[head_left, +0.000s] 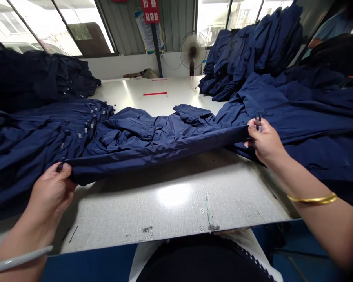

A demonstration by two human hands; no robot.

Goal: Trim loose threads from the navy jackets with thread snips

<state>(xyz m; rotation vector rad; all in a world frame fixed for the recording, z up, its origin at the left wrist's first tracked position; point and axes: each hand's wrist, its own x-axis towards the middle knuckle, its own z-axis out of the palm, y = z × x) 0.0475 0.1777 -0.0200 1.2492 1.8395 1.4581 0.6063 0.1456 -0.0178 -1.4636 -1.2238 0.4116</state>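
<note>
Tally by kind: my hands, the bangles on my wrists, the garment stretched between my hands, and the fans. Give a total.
Hands, left hand and right hand: 2
Bangles, pale bangle and gold bangle: 2
Stretched navy garment: 1
Fan: 1
Total: 6

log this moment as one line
left hand: grips edge of navy garment | right hand: grips same edge | edge: stretched between hands | table: beneath

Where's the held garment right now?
In the head view, the garment lies across the middle, its near edge stretched over the table between the left hand and the right hand.
</note>
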